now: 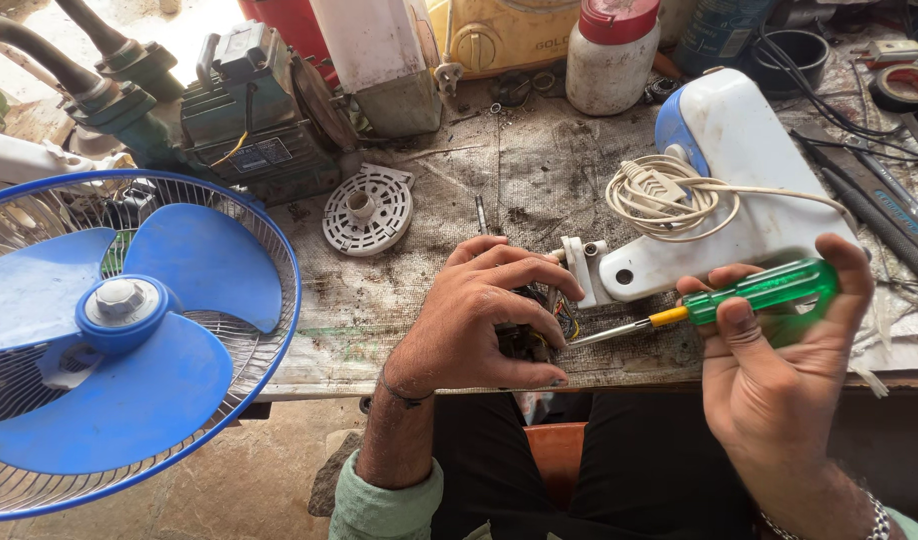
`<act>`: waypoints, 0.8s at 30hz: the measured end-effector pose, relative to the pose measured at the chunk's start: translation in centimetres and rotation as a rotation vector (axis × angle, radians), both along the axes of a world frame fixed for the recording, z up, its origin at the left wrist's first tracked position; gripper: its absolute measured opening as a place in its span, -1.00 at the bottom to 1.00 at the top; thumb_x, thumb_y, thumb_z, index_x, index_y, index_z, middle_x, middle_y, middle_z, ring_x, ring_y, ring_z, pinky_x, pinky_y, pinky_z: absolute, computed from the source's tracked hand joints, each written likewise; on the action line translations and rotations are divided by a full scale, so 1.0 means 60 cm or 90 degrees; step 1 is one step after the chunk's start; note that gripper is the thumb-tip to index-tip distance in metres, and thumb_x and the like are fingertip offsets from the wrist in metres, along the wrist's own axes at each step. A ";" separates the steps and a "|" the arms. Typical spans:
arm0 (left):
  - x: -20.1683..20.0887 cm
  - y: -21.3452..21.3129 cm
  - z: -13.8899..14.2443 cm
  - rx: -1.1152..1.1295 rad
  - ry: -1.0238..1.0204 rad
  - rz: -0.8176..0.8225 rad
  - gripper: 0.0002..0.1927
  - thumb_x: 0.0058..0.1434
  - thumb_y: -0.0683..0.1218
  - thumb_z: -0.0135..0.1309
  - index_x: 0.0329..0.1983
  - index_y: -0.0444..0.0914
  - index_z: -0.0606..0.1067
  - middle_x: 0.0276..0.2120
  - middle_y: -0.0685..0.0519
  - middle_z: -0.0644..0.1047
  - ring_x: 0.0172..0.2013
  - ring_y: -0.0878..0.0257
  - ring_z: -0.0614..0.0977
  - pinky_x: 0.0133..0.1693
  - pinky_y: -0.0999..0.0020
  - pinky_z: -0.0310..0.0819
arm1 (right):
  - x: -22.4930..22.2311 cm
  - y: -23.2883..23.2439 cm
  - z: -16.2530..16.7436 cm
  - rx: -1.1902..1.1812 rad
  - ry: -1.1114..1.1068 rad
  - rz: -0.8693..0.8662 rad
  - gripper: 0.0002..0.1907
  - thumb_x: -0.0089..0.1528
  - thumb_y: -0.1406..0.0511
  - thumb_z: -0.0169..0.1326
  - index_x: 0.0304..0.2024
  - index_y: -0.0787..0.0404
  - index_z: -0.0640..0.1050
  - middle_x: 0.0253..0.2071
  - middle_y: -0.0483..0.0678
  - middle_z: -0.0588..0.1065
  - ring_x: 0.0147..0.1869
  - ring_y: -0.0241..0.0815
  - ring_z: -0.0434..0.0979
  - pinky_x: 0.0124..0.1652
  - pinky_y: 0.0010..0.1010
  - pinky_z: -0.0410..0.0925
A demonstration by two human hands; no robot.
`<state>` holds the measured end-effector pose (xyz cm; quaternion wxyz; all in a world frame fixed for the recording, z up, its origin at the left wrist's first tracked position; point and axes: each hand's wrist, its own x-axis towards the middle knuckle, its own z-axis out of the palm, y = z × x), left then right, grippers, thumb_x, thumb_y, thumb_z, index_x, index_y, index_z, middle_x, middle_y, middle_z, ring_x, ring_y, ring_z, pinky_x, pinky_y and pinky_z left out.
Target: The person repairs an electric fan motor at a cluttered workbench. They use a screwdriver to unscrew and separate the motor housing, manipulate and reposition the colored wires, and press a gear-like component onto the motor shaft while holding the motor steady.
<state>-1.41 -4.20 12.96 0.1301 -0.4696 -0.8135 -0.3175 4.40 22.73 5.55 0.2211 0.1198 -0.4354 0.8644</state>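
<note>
Head view shows the left hand (489,315) cupped tightly over a small wired part (539,335) at the workbench (399,300) edge to steady it, while the right hand (779,370) grips a green screwdriver (729,300) angled so its tip meets that part beside the white fan base (719,200).

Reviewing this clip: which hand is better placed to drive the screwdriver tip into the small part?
Probably the right hand: it grips the green-handled screwdriver, whose tip points at the small wired part. The left hand covers that part, steadying it.
</note>
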 end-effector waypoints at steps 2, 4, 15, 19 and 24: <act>0.000 0.000 0.000 -0.001 0.000 0.003 -0.69 -0.16 0.21 0.49 -0.46 0.04 0.64 0.06 0.31 0.61 0.23 0.26 0.55 0.42 0.05 0.17 | 0.000 0.002 0.000 0.002 -0.030 -0.003 -0.29 0.39 0.44 0.14 0.46 -0.09 0.12 0.00 0.07 0.56 0.13 -0.05 0.61 0.27 -0.10 0.47; -0.002 0.000 0.001 0.000 -0.001 0.002 -0.70 -0.15 0.20 0.49 -0.47 0.04 0.64 0.06 0.31 0.61 0.23 0.26 0.55 0.41 0.06 0.18 | -0.001 0.003 0.000 0.020 -0.035 0.002 -0.33 0.41 0.44 0.12 0.42 -0.10 0.13 0.02 0.11 0.58 0.13 -0.05 0.62 0.26 -0.12 0.46; -0.002 -0.001 0.001 0.001 0.000 -0.001 -0.71 -0.15 0.16 0.49 -0.48 0.03 0.63 0.06 0.30 0.61 0.22 0.26 0.55 0.38 0.07 0.20 | -0.005 0.005 0.006 0.019 -0.033 0.003 -0.29 0.39 0.49 0.07 0.46 -0.13 0.13 0.04 0.04 0.55 0.23 -0.09 0.57 0.27 -0.12 0.49; -0.002 -0.001 0.001 0.000 0.004 -0.001 -0.72 -0.16 0.16 0.49 -0.47 0.03 0.63 0.05 0.30 0.61 0.21 0.26 0.56 0.37 0.09 0.21 | -0.003 -0.001 0.006 -0.017 0.032 0.035 -0.39 0.50 0.58 0.03 0.42 -0.02 0.14 0.00 0.05 0.50 0.14 -0.11 0.52 0.20 -0.17 0.43; -0.004 0.000 0.000 0.004 0.002 0.004 -0.72 -0.16 0.17 0.48 -0.48 0.04 0.63 0.05 0.30 0.61 0.19 0.26 0.57 0.37 0.10 0.23 | -0.001 0.004 0.011 0.029 -0.033 0.007 -0.31 0.40 0.49 0.08 0.46 -0.12 0.15 0.00 0.04 0.56 0.20 -0.07 0.59 0.27 -0.09 0.47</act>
